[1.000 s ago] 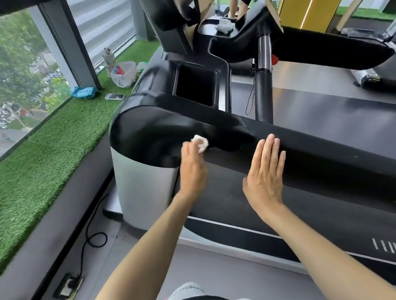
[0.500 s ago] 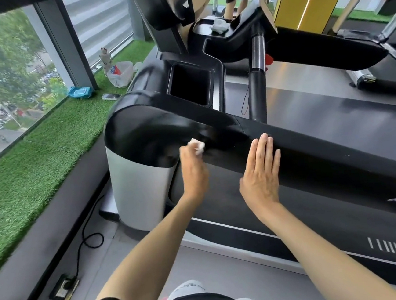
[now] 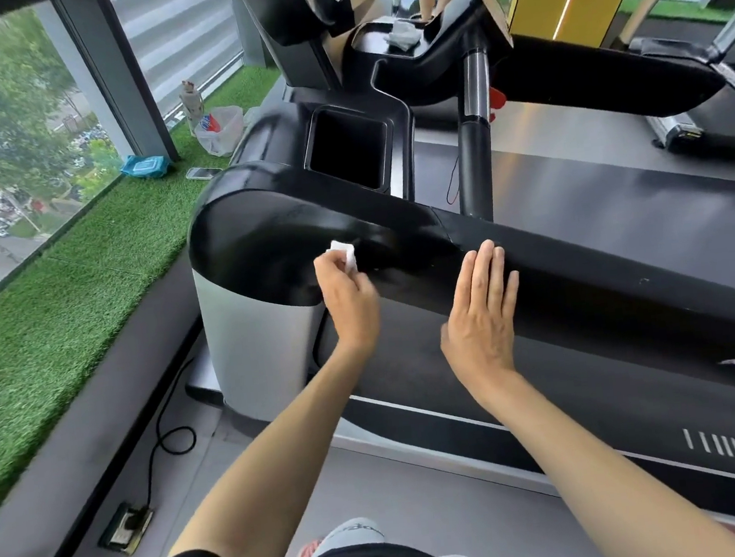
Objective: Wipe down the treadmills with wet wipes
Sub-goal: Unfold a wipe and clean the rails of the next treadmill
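Head view: left hand [image 3: 350, 300] pinches wet wipe [image 3: 345, 253] against treadmill rail [image 3: 591, 268]; right hand [image 3: 479, 318] flat, fingers straight.

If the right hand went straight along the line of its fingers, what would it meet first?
The black side rail. The right hand has straight fingers overlapping it; whether they are touching it is unclear.

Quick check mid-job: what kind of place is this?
Probably a gym on an upper floor. The left hand holds a wipe against one treadmill, a second treadmill stands beyond it, and turf lines a window overlooking a street below.
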### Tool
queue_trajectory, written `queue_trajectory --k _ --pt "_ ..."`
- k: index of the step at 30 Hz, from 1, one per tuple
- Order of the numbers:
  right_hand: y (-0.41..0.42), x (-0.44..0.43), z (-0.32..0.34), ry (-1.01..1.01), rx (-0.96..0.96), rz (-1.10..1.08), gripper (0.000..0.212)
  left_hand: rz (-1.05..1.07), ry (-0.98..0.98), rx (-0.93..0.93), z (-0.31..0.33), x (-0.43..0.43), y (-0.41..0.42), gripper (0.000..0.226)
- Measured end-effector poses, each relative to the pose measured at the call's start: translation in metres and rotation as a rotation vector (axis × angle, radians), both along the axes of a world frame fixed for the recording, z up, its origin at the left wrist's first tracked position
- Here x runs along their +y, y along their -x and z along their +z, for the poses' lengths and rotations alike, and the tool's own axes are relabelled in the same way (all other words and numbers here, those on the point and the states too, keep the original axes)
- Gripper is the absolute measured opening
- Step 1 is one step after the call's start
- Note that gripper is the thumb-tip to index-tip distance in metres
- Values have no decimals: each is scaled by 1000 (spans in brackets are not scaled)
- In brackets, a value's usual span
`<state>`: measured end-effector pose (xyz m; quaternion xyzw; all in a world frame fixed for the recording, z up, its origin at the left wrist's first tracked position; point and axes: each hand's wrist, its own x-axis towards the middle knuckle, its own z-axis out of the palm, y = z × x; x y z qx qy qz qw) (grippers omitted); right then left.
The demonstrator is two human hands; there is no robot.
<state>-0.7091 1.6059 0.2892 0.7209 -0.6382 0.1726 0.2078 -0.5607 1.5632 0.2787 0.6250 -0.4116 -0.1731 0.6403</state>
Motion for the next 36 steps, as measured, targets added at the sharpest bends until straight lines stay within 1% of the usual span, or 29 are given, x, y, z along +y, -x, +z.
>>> queue_trajectory --k 1,2,4,5,6,7,8,11,12,13,14,15,17,18,19,21,23,25,27,28,30,32,34,35,36 --pt "-1 0 0 -3 -1 -1 92 -10 18 -6 5 1 8 22" --pt "0 0 -1 -6 3 -2 92 -50 60 -66 6 5 20 22" --pt "2 -1 -1 -5 19 -3 91 -203 147 -260 -3 17 46 27" --pt "4 -1 -1 -4 28 -2 91 -271 169 -316 -10 22 52 31" --pt "5 -1 0 -2 38 3 90 -310 168 -307 -13 24 50 34" --pt "6 -1 -1 3 47 10 89 -307 152 -246 -12 22 42 36" --pt "7 -2 -1 7 51 13 89 -259 119 -171 -10 18 31 36" --pt "5 -2 -1 13 29 4 91 0 -32 100 7 0 -7 28" --pt "3 -2 -2 19 20 -1 91 56 -50 116 10 -4 -13 26" --pt "2 -1 -2 23 12 -3 91 74 -35 89 12 -5 -12 25" --pt "1 -2 -3 28 7 0 91 49 6 33 12 -3 -4 25" --pt "1 -2 -3 34 8 3 90 -23 55 -51 9 3 10 25" --pt "3 -3 -4 44 21 10 87 -239 109 -255 -6 20 44 26" --pt "5 -3 -4 47 28 17 86 -315 122 -323 -13 27 54 28" --pt "6 -3 -4 52 34 32 85 -350 129 -346 -18 30 56 28" --pt "11 -5 -4 61 54 66 87 -299 99 -288 -20 23 42 27" --pt "17 -8 -3 52 88 90 93 -134 15 -136 -13 13 16 27" --pt "24 -10 -3 43 126 106 99 29 -54 21 -4 1 -13 21" --pt "27 -11 -3 44 146 116 101 133 -98 72 4 -8 -26 18" --pt "27 -11 -3 49 148 123 101 155 -107 91 4 -10 -24 20" --pt "27 -10 -4 62 146 131 100 136 -106 135 1 -4 3 34" --pt "28 -10 -5 70 148 137 100 -18 -120 164 -7 13 48 40" --pt "32 -11 -5 79 168 163 97 -148 -116 180 -15 28 81 37" --pt "36 -12 -4 89 185 178 96 -151 -117 222 -13 30 85 35" --pt "40 -13 -3 96 208 195 96 -99 -126 274 -14 25 80 31"
